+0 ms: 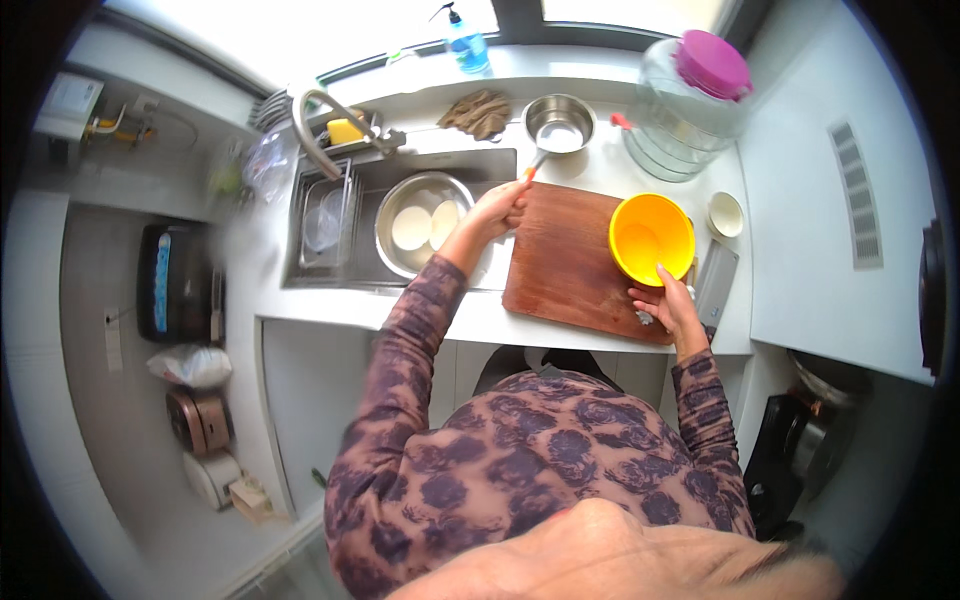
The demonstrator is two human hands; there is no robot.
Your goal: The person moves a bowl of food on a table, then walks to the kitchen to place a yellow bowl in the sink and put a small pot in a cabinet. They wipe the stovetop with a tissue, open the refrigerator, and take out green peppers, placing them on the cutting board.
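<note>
My left hand (498,207) grips the end of a metal saucepan's handle. The small steel saucepan (553,120) is at the back of the counter, beyond a wooden cutting board (566,247). In my right hand (670,304) is a yellow plastic bowl (646,238), thumb over its near rim and fingers spread below. The bowl is above the right part of the board, and its inside looks bare. Left of my left hand, a steel basin (388,210) in the sink holds two pale, round pieces (412,227).
A large glass jar (679,124) with a pink lid stands at the back right. Near it are a small white bowl (725,214) and a cleaver-like blade (718,281). A faucet (307,135) arches over the sink (487,165). A brown cloth (477,115) lies behind it.
</note>
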